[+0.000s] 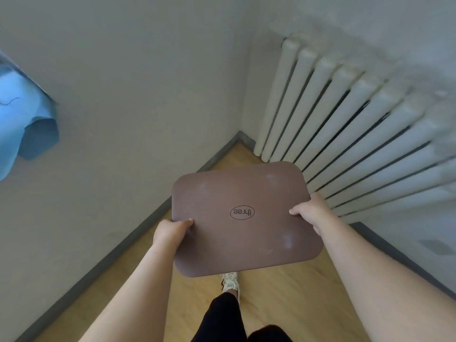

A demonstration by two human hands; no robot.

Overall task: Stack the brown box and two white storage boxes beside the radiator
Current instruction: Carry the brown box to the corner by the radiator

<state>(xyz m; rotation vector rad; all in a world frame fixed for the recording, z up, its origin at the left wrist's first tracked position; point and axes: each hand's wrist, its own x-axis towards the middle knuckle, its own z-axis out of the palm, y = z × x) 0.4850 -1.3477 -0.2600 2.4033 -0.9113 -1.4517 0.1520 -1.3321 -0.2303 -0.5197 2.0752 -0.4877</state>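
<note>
The brown box (246, 233) fills the middle of the head view, seen from above: a rounded brown lid with an oval "three" logo. It is held in the air over the wooden floor. My left hand (170, 232) grips its left edge, thumb on the lid. My right hand (311, 211) grips the right edge the same way. The white ribbed radiator (345, 119) stands on the right wall, just beyond the box. No white storage boxes are in view.
The room corner lies straight ahead, with a grey skirting board (138, 230) along both walls. A blue cloth (24, 124) hangs at the left edge. My foot in a light shoe (230, 282) is under the box on the wooden floor (296, 292).
</note>
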